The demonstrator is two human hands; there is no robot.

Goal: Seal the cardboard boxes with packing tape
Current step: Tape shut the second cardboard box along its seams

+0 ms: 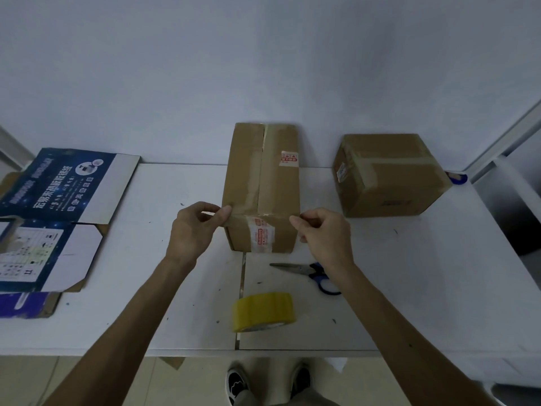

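brown cardboard box [275, 189]: stands in the middle of the white table [175, 288], long side running away from the person; top seam already taped, red-printed label on the near face.
strip of clear tape [260, 215]: lies across the box's near top edge, from left corner to right corner.
left hand [193, 230]: fingers curled, thumb and forefinger pinching the strip's left end at the near-left corner.
right hand [325, 232]: fingers curled, fingertips pinching at the strip's right end by the near-right corner.
second brown cardboard box [389, 177]: on the table to the right, well apart from the first, turned corner-on, tape bands over its top.
roll of yellowish packing tape [263, 312]: on the table near its front edge, between the forearms.
blue-handled scissors [310, 272]: flat on the table just in front of the box, handles partly under the right wrist.
flattened blue printed carton [58, 206]: at the table's left end.
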